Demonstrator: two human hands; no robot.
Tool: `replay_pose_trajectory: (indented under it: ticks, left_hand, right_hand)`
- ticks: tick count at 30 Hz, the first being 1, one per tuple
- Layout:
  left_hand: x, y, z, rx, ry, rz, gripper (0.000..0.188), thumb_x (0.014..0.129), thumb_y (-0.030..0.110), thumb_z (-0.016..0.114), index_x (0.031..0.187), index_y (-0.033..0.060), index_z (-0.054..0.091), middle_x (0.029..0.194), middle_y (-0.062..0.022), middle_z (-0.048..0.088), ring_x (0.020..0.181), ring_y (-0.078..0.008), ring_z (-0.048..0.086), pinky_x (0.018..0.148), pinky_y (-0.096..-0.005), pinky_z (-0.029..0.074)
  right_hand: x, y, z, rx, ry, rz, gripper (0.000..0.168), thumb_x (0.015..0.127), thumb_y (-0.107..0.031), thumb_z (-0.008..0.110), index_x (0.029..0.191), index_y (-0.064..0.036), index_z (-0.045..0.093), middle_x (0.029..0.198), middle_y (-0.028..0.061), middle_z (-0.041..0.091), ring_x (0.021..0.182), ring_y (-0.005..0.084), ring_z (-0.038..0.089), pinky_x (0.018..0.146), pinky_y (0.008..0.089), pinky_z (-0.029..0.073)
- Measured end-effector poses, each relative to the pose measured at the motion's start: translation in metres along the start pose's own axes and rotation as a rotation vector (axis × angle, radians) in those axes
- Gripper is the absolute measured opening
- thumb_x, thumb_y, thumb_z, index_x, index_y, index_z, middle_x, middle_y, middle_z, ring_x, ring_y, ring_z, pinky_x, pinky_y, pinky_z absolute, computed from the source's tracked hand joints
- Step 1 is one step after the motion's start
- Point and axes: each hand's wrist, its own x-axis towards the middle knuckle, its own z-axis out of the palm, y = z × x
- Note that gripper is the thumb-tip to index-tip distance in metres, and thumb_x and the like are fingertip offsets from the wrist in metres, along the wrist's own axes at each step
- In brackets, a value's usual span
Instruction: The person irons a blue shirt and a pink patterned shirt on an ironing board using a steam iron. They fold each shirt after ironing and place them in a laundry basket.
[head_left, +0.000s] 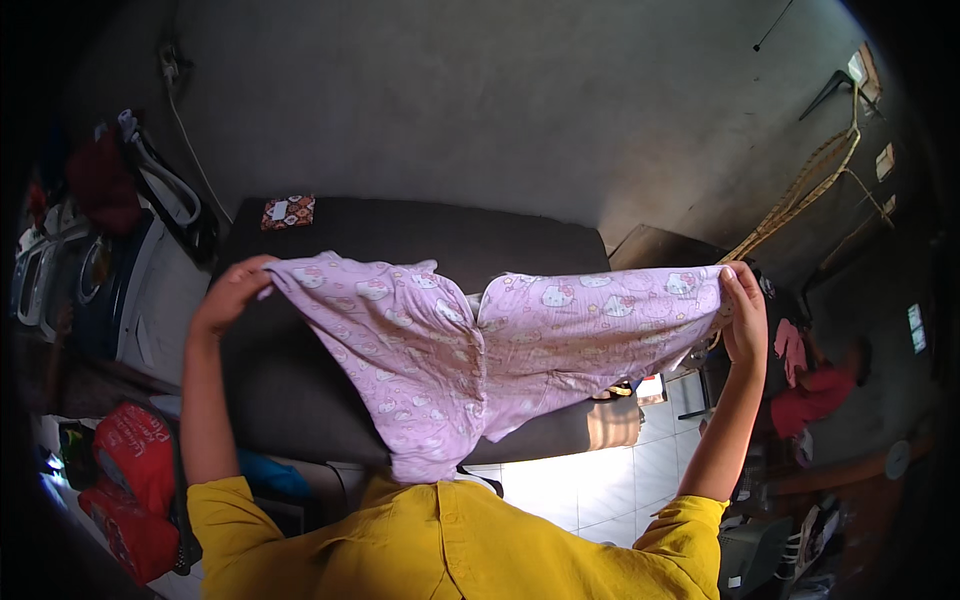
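A pink-lilac printed shirt (442, 360) with cartoon cat faces hangs stretched between my two hands. Its front edges part in a V near the middle of the top. My left hand (234, 291) pinches one upper corner, and my right hand (741, 304) grips the opposite one. The lower end of the cloth hangs down close to my yellow shirt (450, 540). Beneath the garment lies a dark padded surface (300, 390), partly covered by it.
A small patterned pouch (289, 212) rests at the padded surface's far left corner. Washing machines (97, 277) stand left, above red bags (135, 450). To the right are hanging cords (802, 184) and a person (814, 401) in red. White floor tiles (600, 487) show near me.
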Motion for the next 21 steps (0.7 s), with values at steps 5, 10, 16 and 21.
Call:
replay_pose_trajectory:
  ticks: [5,10,16,21]
  left_hand:
    - [-0.022,0.095,-0.024,0.073,0.105,-0.014,0.017,0.095,0.02,0.062,0.103,0.0048,0.062,0.088,0.0041,0.062,0.084,-0.0033,0.058,0.08,-0.0206,0.045]
    - [-0.028,0.16,-0.05,-0.052,0.161,0.129,0.022,0.098,0.023,0.058,0.105,0.0031,0.062,0.094,-0.0002,0.065,0.086,-0.0063,0.061,0.081,-0.0221,0.048]
    - [0.028,0.202,-0.091,0.054,0.232,0.138,0.028,0.098,0.032,0.057,0.112,0.0084,0.063,0.102,0.002,0.064,0.094,-0.0098,0.06,0.086,-0.0242,0.046]
    - [0.122,0.202,-0.095,0.147,0.252,0.007,0.031,0.098,0.039,0.058,0.112,0.0127,0.065,0.104,0.0016,0.063,0.102,-0.013,0.055,0.096,-0.0305,0.039]
  right_hand:
    - [-0.003,-0.039,-0.013,-0.055,0.036,-0.106,0.011,0.101,-0.016,0.056,0.102,-0.007,0.062,0.092,-0.004,0.06,0.088,0.0039,0.054,0.081,0.0207,0.042]
    - [-0.008,-0.087,-0.02,-0.096,0.075,-0.282,0.013,0.101,-0.017,0.056,0.103,-0.006,0.062,0.095,-0.003,0.061,0.091,0.005,0.055,0.085,0.0207,0.041]
    - [0.011,-0.099,-0.008,-0.061,0.09,-0.251,0.013,0.1,-0.017,0.057,0.101,-0.005,0.063,0.092,-0.0042,0.06,0.086,0.0039,0.053,0.08,0.0189,0.041]
    - [0.027,-0.086,-0.002,-0.137,0.145,-0.17,0.016,0.099,-0.02,0.059,0.098,-0.005,0.064,0.085,-0.0054,0.059,0.078,0.0031,0.051,0.072,0.0188,0.041]
